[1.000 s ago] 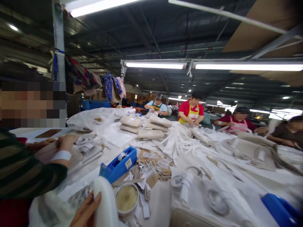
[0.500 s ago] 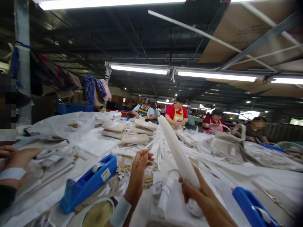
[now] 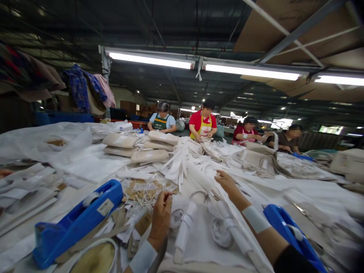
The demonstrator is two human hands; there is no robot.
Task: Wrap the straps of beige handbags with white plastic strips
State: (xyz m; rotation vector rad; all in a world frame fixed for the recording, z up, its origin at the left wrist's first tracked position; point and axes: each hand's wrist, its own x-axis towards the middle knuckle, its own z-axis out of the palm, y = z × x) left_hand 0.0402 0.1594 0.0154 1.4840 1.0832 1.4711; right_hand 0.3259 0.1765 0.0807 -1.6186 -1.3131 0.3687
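Two wrapped bundles lie side by side on a flat pale bag: a rolled white strap and a second white strap roll. My left hand hovers just left of them with its fingers curled together; nothing shows in it. Close by on its left is a heap of brown card tags with strings. My right hand stretches forward over the far right side of the bag, fingers extended and nothing visible in them. Beside its fingertips lies a long white strip, by a pile of white strips.
A blue tape dispenser stands at left, another blue tape dispenser at right. A large tape roll sits at the front. Stacked beige bags lie further back. Several co-workers, one in a yellow apron, are across the table.
My right hand has let go of the long white strip, which was raised, and moved forward. My left hand's fingers have curled in. The view has shifted right and down.
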